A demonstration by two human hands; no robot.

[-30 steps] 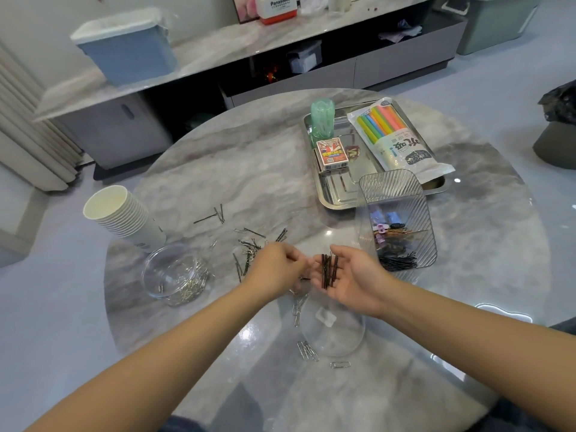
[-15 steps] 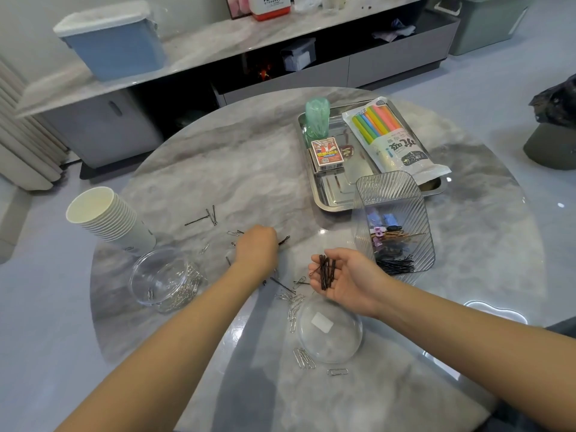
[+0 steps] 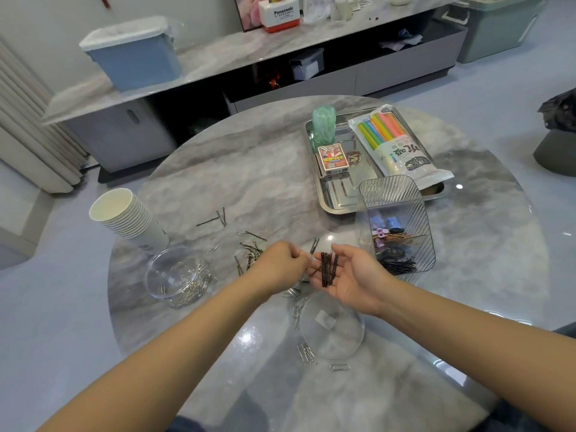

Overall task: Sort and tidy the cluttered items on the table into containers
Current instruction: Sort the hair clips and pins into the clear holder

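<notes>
1. Head view, against half a second ago: the left hand (image 3: 282, 263) has come back from the scattered pins on the table and now sits just beside the right hand (image 3: 349, 277), much as it did a second ago. The right hand has hardly shifted.
2. The right hand lies palm up, fingers loosely cupped and half open, cradling a small bundle of black hairpins (image 3: 328, 268) across the palm and fingers.
3. The left hand is curled into a loose fist, knuckles up, its fingertips at the edge of the right palm. It seems to pinch a single dark pin there, but the tips are blurred and I cannot tell for certain.
4. Both forearms reach in from the bottom of the frame and meet over the near middle of the round marble table (image 3: 249, 169).
5. Loose hairpins and paper clips (image 3: 252, 251) lie on the table just left of the left hand.
6. Just right of the right hand stands the clear ribbed container (image 3: 394, 194), with black pins and a few coloured clips in its bottom.
7. A clear round tub (image 3: 177, 275) holding silvery clips stands to the left, beside a tilted stack of paper cups (image 3: 124, 218).
8. A clear lid (image 3: 332, 328) lies flat below the right wrist, with paper clips beside it.
</notes>
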